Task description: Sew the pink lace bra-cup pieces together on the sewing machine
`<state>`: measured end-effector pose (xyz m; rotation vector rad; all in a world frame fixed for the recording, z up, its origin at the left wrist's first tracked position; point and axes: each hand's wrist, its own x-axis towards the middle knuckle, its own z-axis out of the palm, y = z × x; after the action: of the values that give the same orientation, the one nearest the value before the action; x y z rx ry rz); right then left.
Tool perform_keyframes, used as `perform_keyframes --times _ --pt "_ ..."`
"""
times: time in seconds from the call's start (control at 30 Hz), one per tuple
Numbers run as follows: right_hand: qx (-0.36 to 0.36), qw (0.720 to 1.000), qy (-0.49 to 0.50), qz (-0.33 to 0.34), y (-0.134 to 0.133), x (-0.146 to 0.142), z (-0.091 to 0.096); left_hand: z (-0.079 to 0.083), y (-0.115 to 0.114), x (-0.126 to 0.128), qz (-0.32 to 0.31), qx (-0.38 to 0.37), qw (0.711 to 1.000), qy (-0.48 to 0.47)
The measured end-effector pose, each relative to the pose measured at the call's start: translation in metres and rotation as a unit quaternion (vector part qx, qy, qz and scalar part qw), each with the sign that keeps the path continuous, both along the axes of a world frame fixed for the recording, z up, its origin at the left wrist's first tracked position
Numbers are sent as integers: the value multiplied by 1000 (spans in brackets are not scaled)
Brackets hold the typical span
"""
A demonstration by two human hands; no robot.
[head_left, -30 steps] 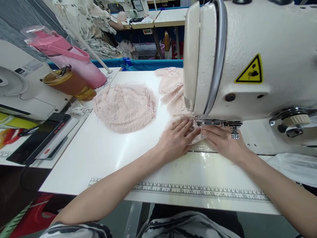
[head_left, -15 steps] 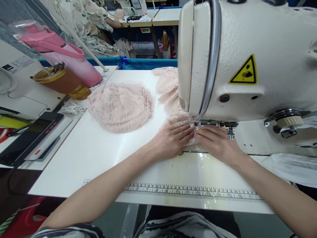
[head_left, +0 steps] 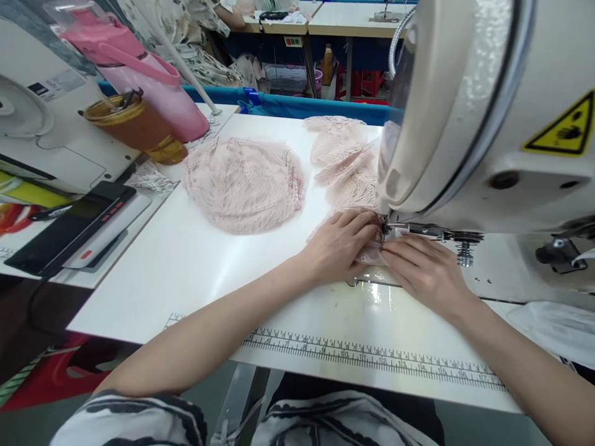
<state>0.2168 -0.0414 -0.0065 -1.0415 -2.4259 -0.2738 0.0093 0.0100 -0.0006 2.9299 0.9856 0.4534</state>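
Pale pink lace fabric (head_left: pixel 351 176) runs from the back of the table down to the presser foot (head_left: pixel 394 224) of the white sewing machine (head_left: pixel 450 124). My left hand (head_left: pixel 341 243) presses and grips the lace just left of the foot, fingers bent and close together. On the other side, my right hand (head_left: pixel 425 267) pinches the fabric's edge with its fingertips beside the foot. The needle point and the thumbs are largely hidden. A second, rounded lace piece (head_left: pixel 244 186) with dark red stitching lies apart to the left, touched by neither hand.
At the left stand a pink bottle (head_left: pixel 153 80), a brown cup (head_left: pixel 134 124) and a black phone-like device (head_left: pixel 69 229). A printed ruler (head_left: pixel 362 353) runs along the table's front edge. White cloth (head_left: pixel 553 325) lies at right. Across the way, a person's sleeve (head_left: pixel 186 18) shows.
The view has swung, so the machine head looks nearer and further right. My left hand's fingers are more bent over the lace; both hands stay beside the presser foot.
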Motion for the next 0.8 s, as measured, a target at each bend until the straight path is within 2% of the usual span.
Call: perform_keyframes --times 0.13,0.3,0.5,0.63,0.8 --pt "37 999 -10 29 0 -1 4 -2 0 -2 8 -7 1000 7" --pt "20 999 -2 37 2 2 0 -4 0 -4 15 -3 1000 20" --pt "18 997 20 76 5 2 -1 -4 -1 -8 7 47 998 33" --pt "-7 993 30 118 5 0 1 1 -3 -14 5 64 998 15" --pt "-4 991 55 125 3 -2 3 7 -5 -16 2 72 997 -41"
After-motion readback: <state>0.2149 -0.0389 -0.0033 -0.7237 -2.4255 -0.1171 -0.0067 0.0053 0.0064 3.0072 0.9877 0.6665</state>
